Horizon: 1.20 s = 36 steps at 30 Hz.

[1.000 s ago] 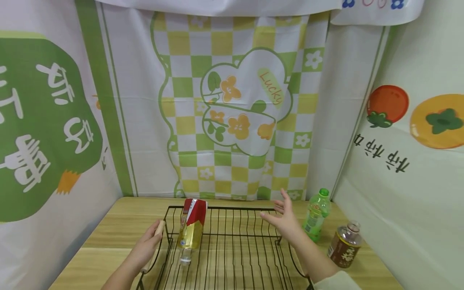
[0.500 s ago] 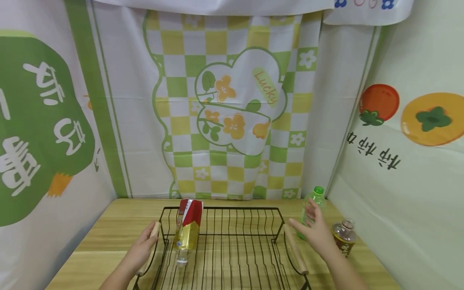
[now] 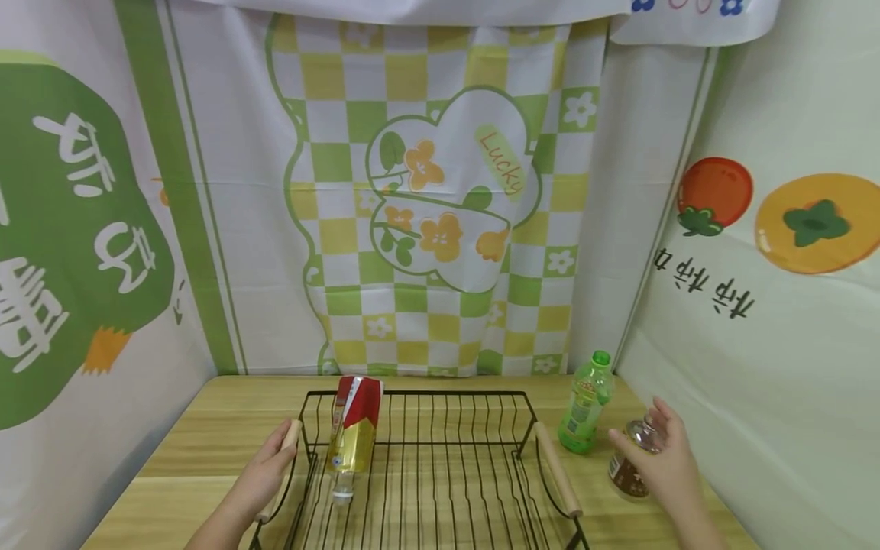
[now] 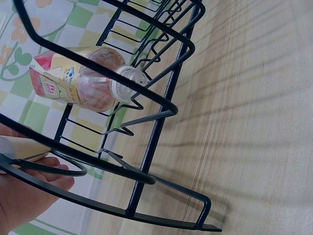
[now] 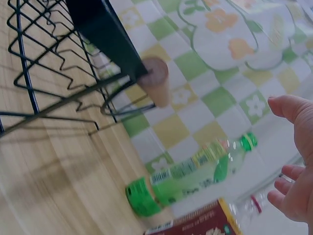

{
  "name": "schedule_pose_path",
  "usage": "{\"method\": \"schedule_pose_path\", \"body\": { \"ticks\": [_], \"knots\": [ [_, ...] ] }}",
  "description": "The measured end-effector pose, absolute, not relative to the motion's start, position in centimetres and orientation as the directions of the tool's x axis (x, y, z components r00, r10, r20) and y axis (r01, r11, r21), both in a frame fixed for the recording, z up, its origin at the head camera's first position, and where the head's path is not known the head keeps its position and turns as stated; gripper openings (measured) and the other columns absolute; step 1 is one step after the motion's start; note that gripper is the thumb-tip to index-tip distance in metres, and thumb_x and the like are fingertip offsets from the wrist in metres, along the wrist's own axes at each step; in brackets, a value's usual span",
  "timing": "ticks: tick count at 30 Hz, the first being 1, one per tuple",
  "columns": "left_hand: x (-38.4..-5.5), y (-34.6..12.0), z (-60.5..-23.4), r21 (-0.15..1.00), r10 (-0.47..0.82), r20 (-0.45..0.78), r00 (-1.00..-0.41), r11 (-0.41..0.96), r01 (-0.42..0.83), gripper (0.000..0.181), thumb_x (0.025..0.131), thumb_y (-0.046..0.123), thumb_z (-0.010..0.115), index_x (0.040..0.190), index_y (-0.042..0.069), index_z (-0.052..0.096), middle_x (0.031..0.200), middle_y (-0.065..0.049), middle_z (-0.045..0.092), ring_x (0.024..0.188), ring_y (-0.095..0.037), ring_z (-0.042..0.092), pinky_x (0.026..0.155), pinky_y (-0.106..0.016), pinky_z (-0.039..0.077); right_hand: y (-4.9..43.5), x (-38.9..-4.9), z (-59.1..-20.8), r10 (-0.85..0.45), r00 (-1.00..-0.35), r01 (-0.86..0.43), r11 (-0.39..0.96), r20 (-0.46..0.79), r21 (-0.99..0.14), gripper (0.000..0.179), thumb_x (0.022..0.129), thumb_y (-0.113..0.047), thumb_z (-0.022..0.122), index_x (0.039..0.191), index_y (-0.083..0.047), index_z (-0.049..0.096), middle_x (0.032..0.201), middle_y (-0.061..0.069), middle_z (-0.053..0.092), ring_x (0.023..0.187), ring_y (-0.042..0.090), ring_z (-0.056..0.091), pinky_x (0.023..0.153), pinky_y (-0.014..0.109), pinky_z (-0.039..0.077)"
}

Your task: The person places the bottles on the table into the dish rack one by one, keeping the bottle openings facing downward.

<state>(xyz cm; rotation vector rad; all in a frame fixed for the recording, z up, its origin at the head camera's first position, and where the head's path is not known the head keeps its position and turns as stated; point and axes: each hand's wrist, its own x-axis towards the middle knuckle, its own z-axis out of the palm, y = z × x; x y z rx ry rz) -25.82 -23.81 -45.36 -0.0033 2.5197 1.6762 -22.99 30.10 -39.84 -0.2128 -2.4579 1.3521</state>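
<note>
My left hand (image 3: 264, 475) grips the wooden left handle (image 4: 24, 147) of a black wire dish rack (image 3: 454, 393). Inside the rack, toward its left side, a bottle with a red and yellow label (image 3: 356, 428) leans neck-down against the wires. To the right of the rack, my right hand (image 3: 668, 462) is at a brown-labelled clear bottle (image 3: 627, 475), thumb and fingers spread apart on either side of its upper part. In the right wrist view, the fingers (image 5: 288, 188) overlap that bottle's neck. A green bottle (image 3: 586, 406) stands upright just behind it.
The rack's right wooden handle (image 3: 558, 467) stands between the rack and the two upright bottles. A printed cloth (image 3: 440, 321) hangs at the back edge of the wooden table (image 3: 186, 443), and more cloth walls in both sides.
My right hand has moved right and toward me, from over the rack's right side, past the green bottle, to the brown-labelled bottle. The left hand keeps its grip on the handle.
</note>
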Motion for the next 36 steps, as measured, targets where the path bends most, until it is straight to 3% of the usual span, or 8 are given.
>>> {"method": "schedule_pose_path", "body": {
  "ticks": [8,13,18,28,36],
  "knots": [
    [-25.7,-23.8,-45.1,0.929,0.082,-0.094,-0.992,0.364,-0.058,0.062,0.106,0.017,0.029,0.154,-0.006,-0.003,0.159,-0.035,-0.003,0.146,-0.052,-0.004,0.118,-0.065,0.003,32.1,-22.8,-41.3,0.402,-0.902,0.088,0.531,0.159,-0.843,0.107,0.087,-0.034,0.074,0.157,-0.005,-0.002,0.159,0.033,0.008,0.142,0.056,0.018,0.107,0.073,0.025],
    [-25.6,-23.8,-45.0,0.929,0.077,-0.097,-0.992,0.365,-0.062,0.063,0.106,0.018,0.029,0.155,-0.005,-0.002,0.159,-0.034,-0.003,0.146,-0.052,-0.003,0.117,-0.065,0.003,33.4,-23.4,-43.3,0.450,-0.876,0.110,0.535,0.172,-0.838,0.107,0.085,-0.033,0.076,0.156,-0.001,0.002,0.158,0.035,0.011,0.140,0.057,0.020,0.107,0.073,0.023],
    [-25.6,-23.8,-45.0,0.927,0.068,-0.097,-0.993,0.369,-0.065,0.063,0.106,0.019,0.030,0.155,-0.004,-0.001,0.159,-0.034,-0.002,0.146,-0.052,-0.002,0.118,-0.065,0.003,34.5,-24.3,-45.4,0.449,-0.882,0.150,0.554,0.142,-0.819,0.111,0.083,-0.036,0.077,0.156,0.000,0.002,0.160,0.032,0.007,0.139,0.059,0.020,0.107,0.074,0.023],
    [-25.5,-23.7,-45.0,0.923,0.061,-0.092,-0.994,0.379,-0.062,0.062,0.106,0.020,0.030,0.155,-0.004,0.000,0.159,-0.034,0.000,0.146,-0.051,0.001,0.118,-0.065,0.005,35.2,-25.7,-47.8,0.432,-0.895,0.156,0.535,0.110,-0.830,0.117,0.082,-0.028,0.079,0.154,0.002,-0.007,0.155,0.041,0.006,0.137,0.061,0.019,0.107,0.074,0.024],
    [-25.4,-23.7,-45.1,0.921,0.051,-0.095,-0.994,0.383,-0.069,0.062,0.106,0.020,0.030,0.156,-0.002,0.000,0.159,-0.034,0.000,0.146,-0.051,0.003,0.117,-0.065,0.005,35.1,-26.2,-48.8,0.433,-0.896,0.145,0.500,0.101,-0.854,0.117,0.082,-0.021,0.078,0.153,0.002,-0.012,0.151,0.045,0.012,0.134,0.061,0.022,0.106,0.074,0.025]
  ]
}}
